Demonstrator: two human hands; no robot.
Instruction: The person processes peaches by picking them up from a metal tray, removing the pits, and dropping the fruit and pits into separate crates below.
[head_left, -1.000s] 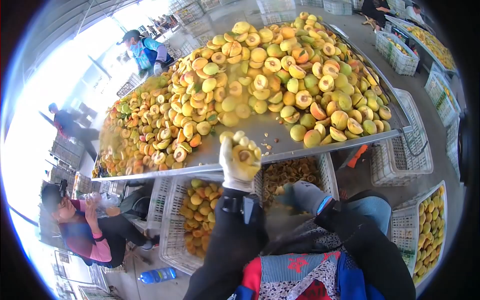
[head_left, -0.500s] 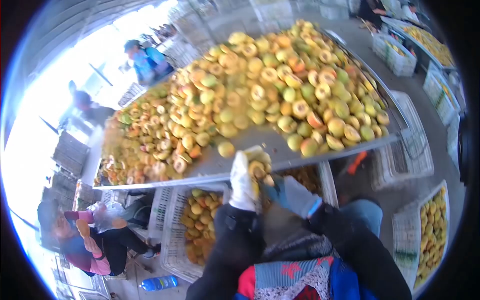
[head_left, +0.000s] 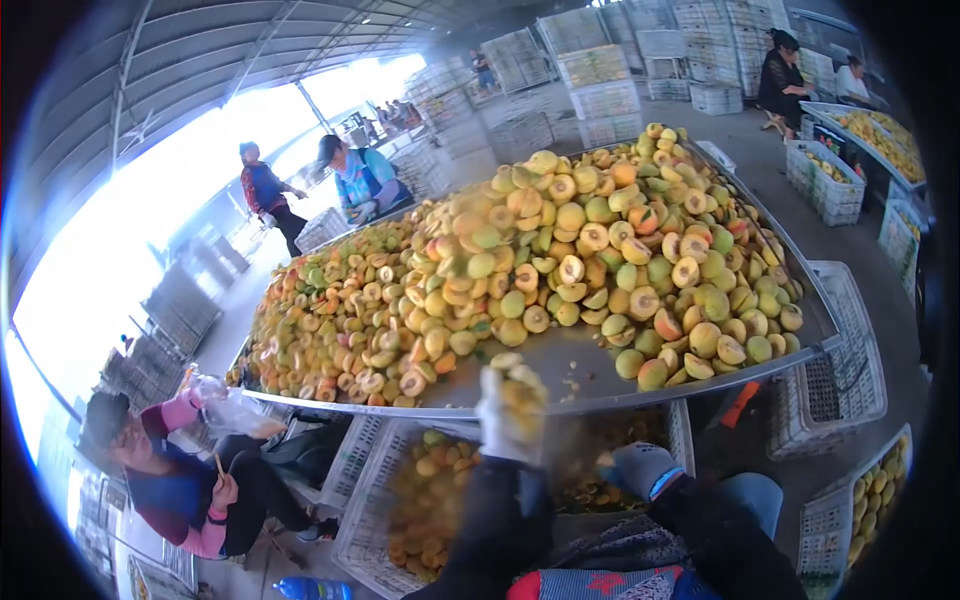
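Note:
My left hand (head_left: 497,418), in a white glove, is closed around several yellow peach halves (head_left: 525,393) at the front edge of the metal table (head_left: 560,362). A large heap of cut peaches (head_left: 540,250) covers most of that table. To the right and lower, my right hand (head_left: 645,468), in a grey-blue glove, is apart from the left one. Its fingers are curled, and a small orange-brown bit shows at their tips, too blurred to name. Beneath it stands a crate (head_left: 680,435) with dark peach pieces inside.
A white crate (head_left: 365,520) of peaches stands below my left arm. At left sits a person (head_left: 170,470) holding a plastic bag (head_left: 240,412). More crates (head_left: 835,365) stand at right. A blue bottle (head_left: 312,588) lies on the floor. Other people (head_left: 365,185) are behind the table.
My view has tilted up, so the table sits lower in it. My hands have moved apart, the right one away from the peach halves in my left. The seated person's hands have separated.

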